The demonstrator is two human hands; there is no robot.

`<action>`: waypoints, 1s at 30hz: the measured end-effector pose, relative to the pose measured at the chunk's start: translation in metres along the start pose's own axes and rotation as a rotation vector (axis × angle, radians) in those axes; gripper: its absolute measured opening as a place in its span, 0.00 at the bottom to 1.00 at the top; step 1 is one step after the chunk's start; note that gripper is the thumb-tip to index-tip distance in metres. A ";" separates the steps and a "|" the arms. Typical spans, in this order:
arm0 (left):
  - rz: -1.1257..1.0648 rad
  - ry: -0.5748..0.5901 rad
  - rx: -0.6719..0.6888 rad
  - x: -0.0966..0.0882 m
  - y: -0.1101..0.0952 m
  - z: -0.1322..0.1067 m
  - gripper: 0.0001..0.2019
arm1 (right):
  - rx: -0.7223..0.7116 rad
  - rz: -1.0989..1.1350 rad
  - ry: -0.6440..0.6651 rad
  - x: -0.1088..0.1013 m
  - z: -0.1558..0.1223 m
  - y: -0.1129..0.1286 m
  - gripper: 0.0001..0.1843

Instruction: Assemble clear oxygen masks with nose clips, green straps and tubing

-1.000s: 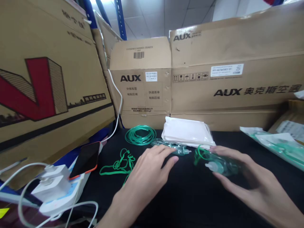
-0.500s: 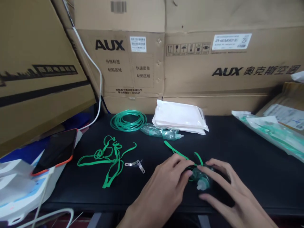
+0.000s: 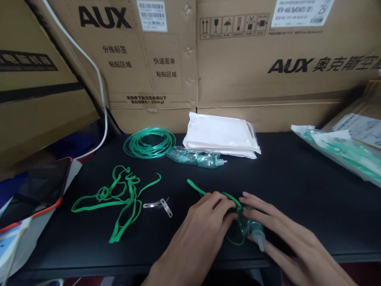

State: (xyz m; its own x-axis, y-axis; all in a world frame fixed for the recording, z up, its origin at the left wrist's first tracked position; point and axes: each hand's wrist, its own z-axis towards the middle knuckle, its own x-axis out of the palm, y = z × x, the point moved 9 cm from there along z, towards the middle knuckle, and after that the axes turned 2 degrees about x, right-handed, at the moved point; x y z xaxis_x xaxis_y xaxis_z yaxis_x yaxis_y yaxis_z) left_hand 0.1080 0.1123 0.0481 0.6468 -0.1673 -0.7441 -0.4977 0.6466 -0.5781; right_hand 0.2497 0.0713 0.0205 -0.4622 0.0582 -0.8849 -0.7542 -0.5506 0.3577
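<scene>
Between my hands, near the front of the black table, lies a clear green oxygen mask (image 3: 244, 222) with a pale connector pointing towards me. A green elastic strap (image 3: 195, 186) runs from the mask out past my left fingers. My left hand (image 3: 205, 220) is closed, its thumb and fingers pinching at the strap by the mask's left edge; the exact grip is partly hidden. My right hand (image 3: 281, 226) wraps round the mask from the right, fingers over its top and thumb low behind the connector. Left of the hands lie thin metal strips (image 3: 157, 204) and loose green elastic straps (image 3: 129, 198).
Behind are coiled green tubing (image 3: 149, 143), more clear green plastic parts (image 3: 195, 157) and stacked white packets (image 3: 222, 131). A bagged green set (image 3: 339, 149) lies at right. A phone (image 3: 38, 190) is at left. Cardboard boxes (image 3: 238, 87) wall the back.
The view has tilted down and shifted. The mask has turned, its connector now pointing more towards me, and my right hand has closed in around it.
</scene>
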 end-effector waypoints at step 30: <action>-0.029 -0.025 0.034 -0.002 -0.004 -0.001 0.06 | 0.011 0.002 -0.030 -0.018 -0.003 -0.004 0.30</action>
State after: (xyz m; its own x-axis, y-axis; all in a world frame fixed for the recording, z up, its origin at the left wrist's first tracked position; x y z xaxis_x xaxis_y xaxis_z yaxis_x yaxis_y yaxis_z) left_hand 0.1081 0.1093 0.0509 0.6752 -0.1678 -0.7183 -0.4587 0.6671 -0.5870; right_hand 0.2626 0.0698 0.0335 -0.4769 0.0820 -0.8751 -0.7587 -0.5411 0.3627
